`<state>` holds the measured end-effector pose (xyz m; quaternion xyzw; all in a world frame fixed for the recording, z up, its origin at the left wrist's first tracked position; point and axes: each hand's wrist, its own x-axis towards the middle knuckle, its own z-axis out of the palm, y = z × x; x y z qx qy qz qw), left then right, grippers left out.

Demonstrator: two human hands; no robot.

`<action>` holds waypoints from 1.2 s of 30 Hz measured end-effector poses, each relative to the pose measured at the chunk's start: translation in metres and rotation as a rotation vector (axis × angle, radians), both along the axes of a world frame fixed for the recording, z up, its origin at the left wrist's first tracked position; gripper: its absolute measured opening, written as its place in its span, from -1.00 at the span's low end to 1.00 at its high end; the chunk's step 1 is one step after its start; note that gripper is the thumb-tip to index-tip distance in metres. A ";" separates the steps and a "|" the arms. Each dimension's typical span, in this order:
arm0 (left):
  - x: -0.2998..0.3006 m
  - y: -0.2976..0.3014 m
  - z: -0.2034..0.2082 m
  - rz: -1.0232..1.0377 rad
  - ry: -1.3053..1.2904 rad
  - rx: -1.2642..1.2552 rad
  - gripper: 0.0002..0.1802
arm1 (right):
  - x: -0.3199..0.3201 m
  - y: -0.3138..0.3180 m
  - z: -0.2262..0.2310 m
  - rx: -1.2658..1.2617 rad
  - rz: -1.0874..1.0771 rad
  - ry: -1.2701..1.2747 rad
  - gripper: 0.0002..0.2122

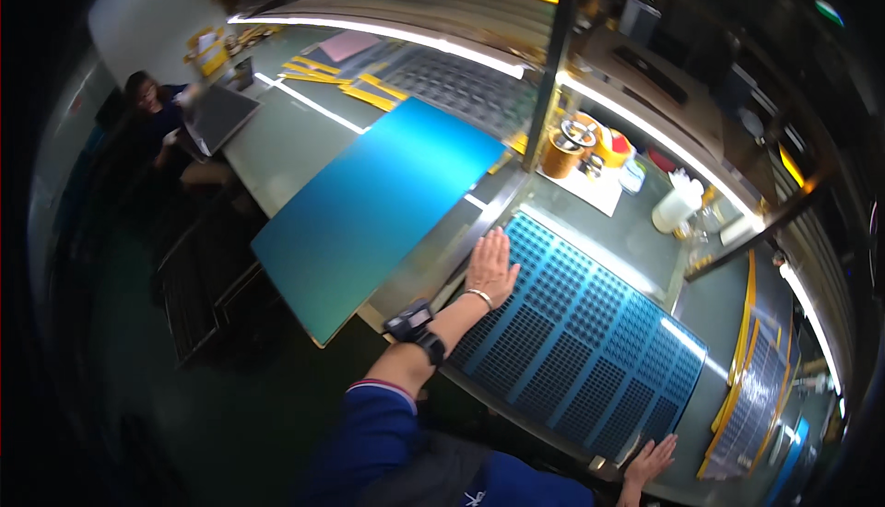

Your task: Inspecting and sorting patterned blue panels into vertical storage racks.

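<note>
A blue sheet with a grid of small dark square openings (572,339) lies on the bench in front of me. My left hand (492,267) rests flat at its left end near the upper corner, fingers stretched out and holding nothing. At the near right corner of the sheet is my right hand (651,459), its fingers also extended. Whether its fingertips touch the sheet's edge I cannot tell. A plain glossy blue sheet (383,207) lies to the left of my left hand and juts over the table's near edge.
An upright post (550,69) stands between the two bench sections. Behind the gridded sheet are a brown container (560,152) and a white bottle (678,205). Yellow-edged panels (761,396) lie at right. At far left a person (166,111) handles a dark panel (221,118).
</note>
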<state>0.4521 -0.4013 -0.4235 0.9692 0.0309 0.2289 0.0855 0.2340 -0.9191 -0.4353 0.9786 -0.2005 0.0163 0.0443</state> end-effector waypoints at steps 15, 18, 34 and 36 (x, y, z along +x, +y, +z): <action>-0.169 0.023 0.029 -0.116 0.275 -0.144 -0.23 | 0.045 -0.001 0.026 0.108 0.066 -0.214 -0.51; -0.169 0.022 0.027 -0.130 0.284 -0.129 -0.23 | 0.103 -0.002 0.031 0.116 0.179 -0.438 -0.50; -0.029 0.017 0.028 -0.203 0.123 -0.235 -0.27 | 0.038 0.026 0.035 0.211 0.106 -0.407 -0.52; 0.005 0.010 0.013 -0.118 0.170 -0.156 -0.20 | 0.000 0.033 0.033 0.125 0.051 -0.440 -0.50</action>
